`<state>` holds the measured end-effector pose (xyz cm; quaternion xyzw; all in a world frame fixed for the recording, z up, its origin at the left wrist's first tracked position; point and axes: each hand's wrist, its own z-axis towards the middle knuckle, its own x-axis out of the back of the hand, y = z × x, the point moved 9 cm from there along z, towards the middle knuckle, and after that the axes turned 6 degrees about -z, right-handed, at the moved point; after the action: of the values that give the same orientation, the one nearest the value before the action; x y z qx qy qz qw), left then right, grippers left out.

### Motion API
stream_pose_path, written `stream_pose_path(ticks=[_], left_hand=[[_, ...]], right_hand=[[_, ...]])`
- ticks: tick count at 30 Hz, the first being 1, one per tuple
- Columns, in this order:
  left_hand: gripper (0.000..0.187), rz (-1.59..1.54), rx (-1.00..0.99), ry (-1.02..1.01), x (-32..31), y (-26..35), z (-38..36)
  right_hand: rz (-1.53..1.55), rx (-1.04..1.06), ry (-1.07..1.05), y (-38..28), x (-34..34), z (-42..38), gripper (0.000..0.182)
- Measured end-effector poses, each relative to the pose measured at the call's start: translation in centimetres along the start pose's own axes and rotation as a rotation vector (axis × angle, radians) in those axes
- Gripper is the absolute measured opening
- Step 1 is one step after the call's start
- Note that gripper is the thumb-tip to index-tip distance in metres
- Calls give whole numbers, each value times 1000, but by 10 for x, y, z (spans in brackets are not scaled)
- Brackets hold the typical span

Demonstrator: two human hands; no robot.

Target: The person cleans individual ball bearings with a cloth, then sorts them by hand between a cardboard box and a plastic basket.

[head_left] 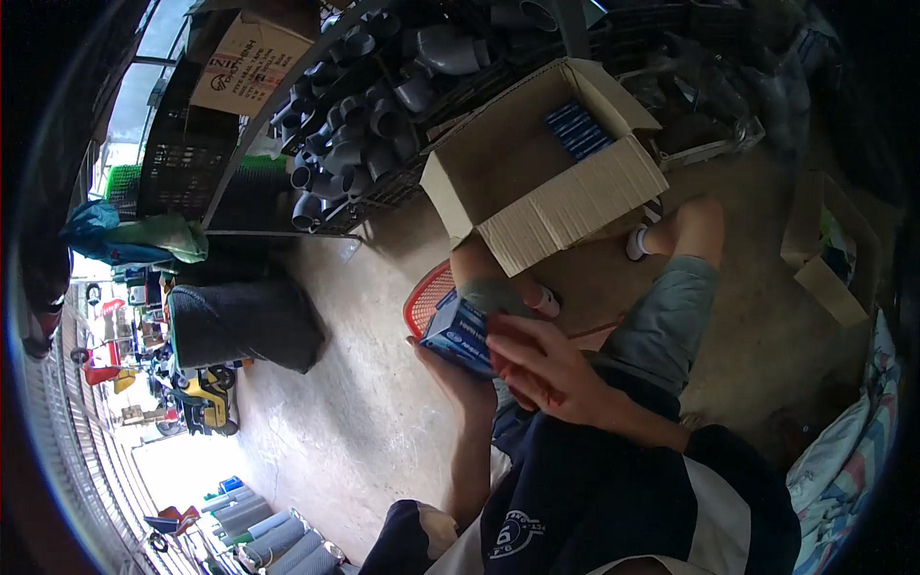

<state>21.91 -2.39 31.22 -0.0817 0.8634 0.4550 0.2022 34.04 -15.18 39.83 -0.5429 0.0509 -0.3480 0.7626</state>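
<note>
My left hand (460, 385) holds a small blue cardboard box (458, 333) with white printing, its fingers under and around the near side. My right hand (554, 372) presses in from the right against the box's end, with something dark red (515, 347) between its fingers and the box. What that red thing is I cannot make out. Just beyond the hands, a large open cardboard carton (546, 222) sits by my legs. Inside its far right corner lie several blue boxes (578, 130). Behind my left hand shows part of a red plastic basket (422, 299).
Grey pipe fittings (359, 134) fill a rack beyond the carton. To the left stands a dark mesh roll (244, 324); grey rolls (273, 537) lie at lower left. Another open carton (832, 251) is on the right, near patterned fabric (853, 470).
</note>
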Motion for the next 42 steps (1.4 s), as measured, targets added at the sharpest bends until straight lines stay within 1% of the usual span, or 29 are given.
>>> stream_pose_path(ticks=[1,2,4,5,6,7,10,11,13,16,17,18,19,21,22,24,27,28,29,30,31,33,34,35,37,38,40,41,42], left_hand=[[74,98,-36,8,7,-1,6],[75,196,-69,15,11,-3,8],[71,209,-9,-104,1,-17,-6],[68,213,22,-161,-3,-23,-12],[64,198,10,-105,0,-23,-7],[64,278,-45,-101,-1,-16,-4],[63,551,-227,-66,-7,29,7],[69,416,-274,-30,-14,40,5],[68,571,-274,-92,-16,46,5],[65,681,-218,-118,14,13,20],[62,590,-225,-139,12,0,12],[54,879,-453,-202,2,5,-3],[53,943,-480,-237,3,6,-7],[52,1065,-541,-306,6,7,-14],[54,697,-269,-273,-1,10,-3],[59,501,-29,-193,-19,21,-9],[59,325,-106,-234,-7,-9,-9],[60,648,-240,-259,-11,-7,-19],[60,1009,-423,-342,-26,-2,-34],[60,1347,-655,-372,-45,5,-54],[59,1290,-686,-400,-42,6,-50],[58,678,-315,-236,12,3,5],[58,365,-127,-152,17,1,16],[57,427,-272,-39,16,20,10],[55,468,-353,83,-6,42,-11],[53,542,-383,72,-6,40,-14],[49,693,-454,43,-7,37,-15],[47,739,-450,-31,-14,35,-13],[45,783,-445,-104,-22,33,-11]], right_hand=[[-72,78,-20,-12,-4,3,52],[-27,37,24,-11,-5,8,52],[51,-47,114,-8,-5,17,52],[181,-116,72,0,-10,21,53],[311,-184,31,11,-14,26,53],[442,-251,-11,19,-20,29,53],[333,-135,45,3,-28,18,55],[320,-144,14,-1,-32,13,55],[287,-160,-54,-7,-33,6,56],[230,-187,63,2,-28,17,57],[210,-192,100,7,-24,26,57],[192,-201,134,13,-19,37,57],[173,-205,167,15,-16,44,57],[259,-229,141,14,-25,39,55],[273,-215,144,12,-31,28,54],[277,-232,117,10,-35,11,53],[422,-273,67,30,-36,19,53],[420,-276,90,32,-28,29,53],[419,-279,114,30,-18,43,53],[421,-283,136,28,-12,49,53],[385,-246,115,23,-16,45,54],[306,-171,64,11,-28,24,55],[250,-149,8,-2,-28,18,57],[361,-200,4,2,-33,5,57],[589,-309,-8,15,-47,-20,58],[963,-423,20,24,-54,-25,58],[953,-462,31,28,-42,-18,58],[947,-478,36,30,-36,-16,58],[767,-403,5,31,-31,-14,57]])
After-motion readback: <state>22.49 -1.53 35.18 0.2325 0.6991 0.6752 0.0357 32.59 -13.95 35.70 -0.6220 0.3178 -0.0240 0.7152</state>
